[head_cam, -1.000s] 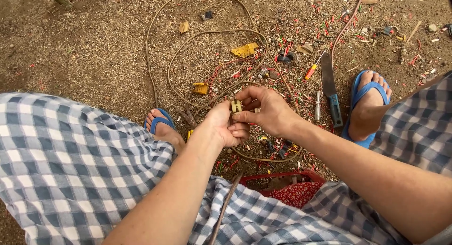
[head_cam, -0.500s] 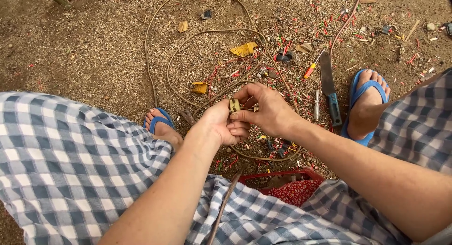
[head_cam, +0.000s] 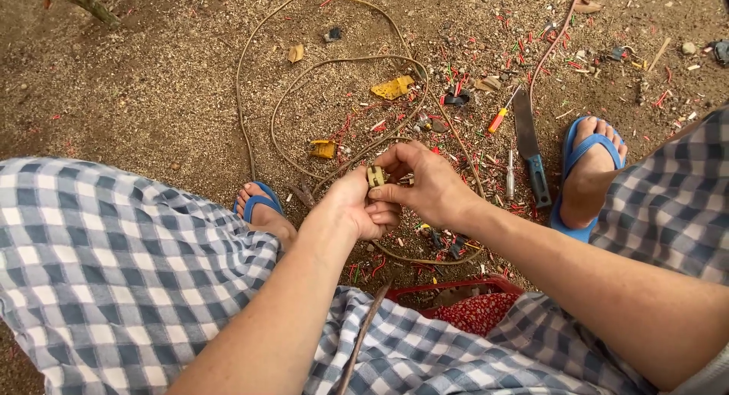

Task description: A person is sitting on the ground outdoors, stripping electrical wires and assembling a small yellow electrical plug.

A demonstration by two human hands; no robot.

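Right, status:
left hand point(head_cam: 357, 205): closed around the lower part of a small yellowish plug piece point(head_cam: 375, 175), steadying it from below so the top stays exposed.
right hand point(head_cam: 425, 186): fingertips pinching the same piece from the 3 o'clock side, looks like the working grip while the other hand braces.
plug piece: held between both hands, above the ground at frame centre, close to the body for a clear view.
cable point(head_cam: 304, 84): tan, looped on the dirt from 10 to 12 o'clock; one run leads in toward the hands, whether it joins the piece I cannot tell.
knife point(head_cam: 529, 148): blue handle, flat on the ground at 2 o'clock, just beside the right foot, within reach.
screwdriver point(head_cam: 501, 118): orange handle, near the knife's blade.
scraps point(head_cam: 456, 84): red wire offcuts scattered around 1 o'clock.
yellow fragments point(head_cam: 393, 87): on the ground inside the cable loops.
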